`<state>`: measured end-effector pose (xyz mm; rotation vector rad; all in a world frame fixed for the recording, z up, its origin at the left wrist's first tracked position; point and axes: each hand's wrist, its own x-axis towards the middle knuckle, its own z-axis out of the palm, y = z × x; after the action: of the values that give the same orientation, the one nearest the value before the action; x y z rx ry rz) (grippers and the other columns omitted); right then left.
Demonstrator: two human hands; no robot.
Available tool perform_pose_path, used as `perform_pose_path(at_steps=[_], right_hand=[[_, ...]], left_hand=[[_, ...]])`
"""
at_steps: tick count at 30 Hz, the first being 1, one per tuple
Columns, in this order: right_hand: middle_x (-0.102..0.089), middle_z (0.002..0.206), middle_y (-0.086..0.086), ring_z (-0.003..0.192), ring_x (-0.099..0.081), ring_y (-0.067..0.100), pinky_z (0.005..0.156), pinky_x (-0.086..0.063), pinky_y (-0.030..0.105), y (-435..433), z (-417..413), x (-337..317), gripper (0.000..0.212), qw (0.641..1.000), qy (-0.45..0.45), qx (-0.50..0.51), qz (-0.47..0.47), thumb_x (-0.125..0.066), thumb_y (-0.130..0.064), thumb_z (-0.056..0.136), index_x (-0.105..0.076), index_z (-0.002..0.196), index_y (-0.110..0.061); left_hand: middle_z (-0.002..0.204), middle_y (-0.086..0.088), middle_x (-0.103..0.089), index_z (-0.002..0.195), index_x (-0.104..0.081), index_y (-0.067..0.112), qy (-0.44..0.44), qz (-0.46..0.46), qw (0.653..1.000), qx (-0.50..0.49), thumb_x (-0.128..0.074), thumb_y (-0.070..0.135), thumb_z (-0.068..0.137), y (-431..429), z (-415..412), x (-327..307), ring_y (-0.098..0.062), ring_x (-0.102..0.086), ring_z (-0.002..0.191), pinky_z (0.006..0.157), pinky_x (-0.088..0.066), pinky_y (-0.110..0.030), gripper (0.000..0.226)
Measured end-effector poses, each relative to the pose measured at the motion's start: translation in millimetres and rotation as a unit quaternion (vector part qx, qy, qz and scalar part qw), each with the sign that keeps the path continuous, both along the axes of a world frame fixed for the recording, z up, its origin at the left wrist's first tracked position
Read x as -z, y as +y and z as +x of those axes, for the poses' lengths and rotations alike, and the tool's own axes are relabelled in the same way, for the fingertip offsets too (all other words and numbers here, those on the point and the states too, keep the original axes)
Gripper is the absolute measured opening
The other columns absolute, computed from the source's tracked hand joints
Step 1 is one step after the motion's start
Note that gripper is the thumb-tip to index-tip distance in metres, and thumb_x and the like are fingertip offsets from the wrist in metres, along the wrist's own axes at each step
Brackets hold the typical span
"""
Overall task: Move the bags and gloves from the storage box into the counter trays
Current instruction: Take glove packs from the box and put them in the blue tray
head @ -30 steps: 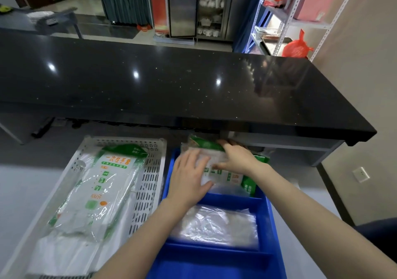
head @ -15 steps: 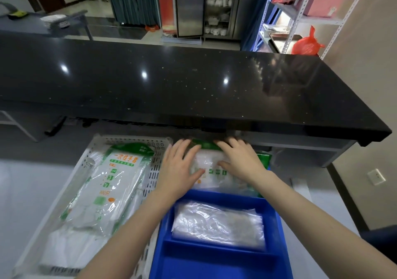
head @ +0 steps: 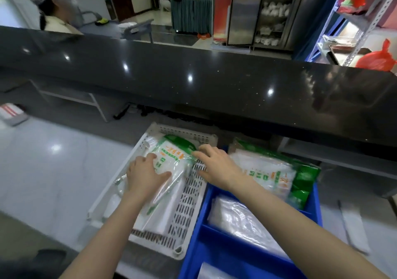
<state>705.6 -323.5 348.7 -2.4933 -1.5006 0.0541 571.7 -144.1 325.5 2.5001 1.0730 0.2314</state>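
A white perforated basket [head: 189, 203] sits at the left and holds a clear glove pack [head: 169, 160] with a green header and orange print. My left hand [head: 146, 175] lies on the pack's left side, fingers curled over it. My right hand [head: 217, 167] reaches across from the right and pinches the pack's green top corner. To the right stands a blue divided tray [head: 206, 195]. Its far compartment holds more green-printed glove packs [head: 268, 171], and its middle compartment holds clear plastic bags [head: 242, 220].
A long black counter top [head: 214, 81] overhangs just beyond the basket and tray. A person sits behind it at the far left [head: 55, 14]. Metal shelving with a red bag [head: 376, 59] stands at the right. White floor [head: 53, 160] lies to the left.
Both hands left the glove packs in the blue tray's far compartment and moved left onto the pack in the white basket. The view swung left and tilted up.
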Motion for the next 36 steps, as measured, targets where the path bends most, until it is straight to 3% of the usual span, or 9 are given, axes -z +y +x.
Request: perform_pose_path(at_steps=[3, 7, 11, 15, 18, 21, 25, 30, 36], right_hand=[[-0.035, 0.149, 0.004, 0.134, -0.035, 0.025, 0.111, -0.03, 0.04, 6.6, -4.8, -2.0, 0.061, 1.0, 0.002, -0.009, 0.003, -0.059, -0.03, 0.088, -0.036, 0.144, -0.025], [-0.031, 0.154, 0.0, 0.141, -0.028, 0.02, 0.115, -0.023, 0.037, 10.4, -3.8, -12.9, 0.063, 0.999, -0.014, -0.023, 0.026, -0.058, -0.039, 0.09, -0.033, 0.146, -0.026], [-0.024, 0.158, -0.002, 0.145, -0.02, 0.018, 0.118, -0.016, 0.036, 11.8, -2.7, -27.2, 0.068, 0.996, -0.05, -0.047, 0.049, -0.058, -0.042, 0.09, -0.028, 0.148, -0.026], [-0.012, 0.161, 0.001, 0.148, -0.011, 0.02, 0.121, -0.012, 0.04, 8.6, -5.3, -47.0, 0.082, 0.988, -0.123, -0.065, 0.072, -0.065, -0.034, 0.084, -0.019, 0.15, -0.029], [-0.027, 0.156, 0.003, 0.146, -0.017, 0.023, 0.121, -0.015, 0.04, 2.4, -7.4, -62.6, 0.077, 0.984, -0.146, -0.089, 0.049, -0.07, -0.027, 0.08, -0.031, 0.146, -0.026], [-0.056, 0.127, -0.002, 0.123, -0.045, 0.02, 0.102, -0.039, 0.032, -16.2, -1.9, -75.7, 0.049, 0.99, -0.118, -0.055, 0.045, -0.067, -0.026, 0.083, -0.053, 0.129, -0.023], [-0.058, 0.111, -0.008, 0.101, -0.047, 0.011, 0.081, -0.044, 0.024, -58.9, 9.9, -84.4, 0.041, 0.992, -0.099, 0.014, 0.074, -0.068, -0.028, 0.083, -0.055, 0.121, -0.028], [-0.057, 0.11, -0.006, 0.105, -0.045, 0.013, 0.079, -0.05, 0.03, -121.1, 26.8, -84.5, 0.039, 0.987, -0.082, 0.09, 0.101, -0.067, -0.018, 0.083, -0.058, 0.12, -0.023], [-0.058, 0.11, -0.002, 0.106, -0.049, 0.017, 0.083, -0.051, 0.034, -177.5, 36.8, -58.5, 0.043, 0.97, -0.108, 0.202, 0.078, -0.068, -0.016, 0.083, -0.056, 0.124, -0.02]], left_hand=[[0.106, 0.007, -0.048, 0.105, -0.05, 0.04, -0.069, -0.002, 0.997, 0.029, -0.08, 0.042, 0.056, -3.0, -8.1, -6.1, -0.021, -0.046, 0.1, 0.086, -0.038, -0.036, 0.058], [0.098, 0.012, -0.049, 0.092, -0.05, 0.039, -0.135, 0.026, 0.987, 0.088, -0.086, 0.029, 0.056, -7.9, -15.3, -16.2, -0.017, -0.05, 0.091, 0.08, -0.043, -0.034, 0.051], [0.089, 0.006, -0.052, 0.086, -0.06, 0.025, -0.197, 0.138, 0.958, 0.155, -0.087, 0.017, 0.053, -17.2, -19.8, -24.6, -0.017, -0.05, 0.084, 0.075, -0.035, -0.033, 0.043], [0.089, 0.002, -0.052, 0.088, -0.063, 0.02, -0.243, 0.192, 0.932, 0.191, -0.086, 0.015, 0.052, -23.4, -19.0, -38.4, -0.02, -0.051, 0.082, 0.074, -0.033, -0.032, 0.043], [0.089, -0.003, -0.055, 0.087, -0.064, 0.017, -0.258, 0.222, 0.911, 0.232, -0.084, 0.011, 0.051, -32.1, -9.7, -49.1, -0.024, -0.054, 0.083, 0.077, -0.036, -0.032, 0.041], [0.093, -0.005, -0.057, 0.09, -0.064, 0.016, -0.274, 0.229, 0.892, 0.278, -0.083, 0.01, 0.053, -43.4, 4.5, -54.1, -0.027, -0.055, 0.088, 0.086, -0.039, -0.037, 0.042], [0.11, -0.003, -0.056, 0.105, -0.056, 0.021, -0.281, 0.214, 0.87, 0.344, -0.079, 0.02, 0.063, -65.0, 25.1, -56.1, -0.022, -0.052, 0.108, 0.106, -0.033, -0.051, 0.048], [0.13, 0.001, -0.054, 0.121, -0.055, 0.023, -0.238, 0.197, 0.872, 0.381, -0.077, 0.025, 0.068, -92.5, 59.0, -58.6, -0.02, -0.044, 0.128, 0.116, -0.019, -0.05, 0.057], [0.134, -0.006, -0.056, 0.108, -0.066, 0.017, -0.216, 0.203, 0.843, 0.449, -0.077, 0.005, 0.065, -133.6, 88.2, -50.5, -0.028, -0.046, 0.131, 0.112, -0.025, -0.057, 0.045]])
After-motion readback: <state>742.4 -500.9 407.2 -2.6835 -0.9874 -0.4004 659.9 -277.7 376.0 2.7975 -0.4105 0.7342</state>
